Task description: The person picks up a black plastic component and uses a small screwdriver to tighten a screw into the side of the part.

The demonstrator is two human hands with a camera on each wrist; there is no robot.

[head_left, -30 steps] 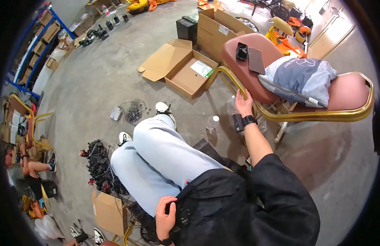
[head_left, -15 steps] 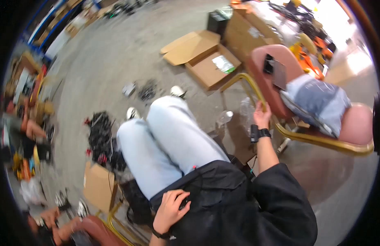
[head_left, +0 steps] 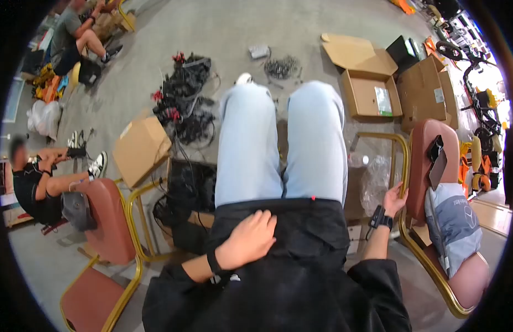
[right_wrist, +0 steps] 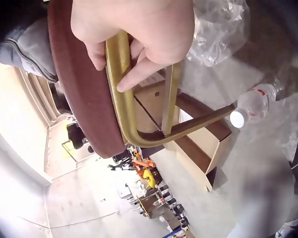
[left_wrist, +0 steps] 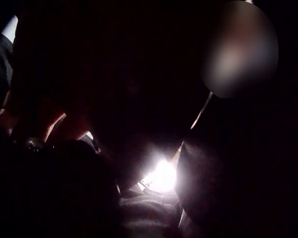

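My left hand [head_left: 249, 239] rests on the black shirt [head_left: 300, 238] at the waist, its fingers relaxed in the head view; the left wrist view is mostly dark. At the right, my right hand [head_left: 393, 200] is at the gold metal frame [head_left: 401, 221] of a chair with a reddish-brown backrest [head_left: 425, 166]. In the right wrist view that hand [right_wrist: 139, 29] grips the gold tube [right_wrist: 120, 99], fingers on both sides of it. A grey and blue bag [head_left: 454, 227] and a dark phone [head_left: 436, 169] lie on the chair.
Black cables and parts [head_left: 184, 94] lie on the floor ahead, beside a cardboard flap [head_left: 140, 149]. An open cardboard box [head_left: 372, 97] stands ahead right. A clear bottle [right_wrist: 256, 106] is near the chair. Another chair [head_left: 104, 221] and two seated people are at the left.
The head view has turned left, bringing the left chair and a seated person further into view. My left hand has moved onto the middle of the shirt; my right hand stays on the chair frame.
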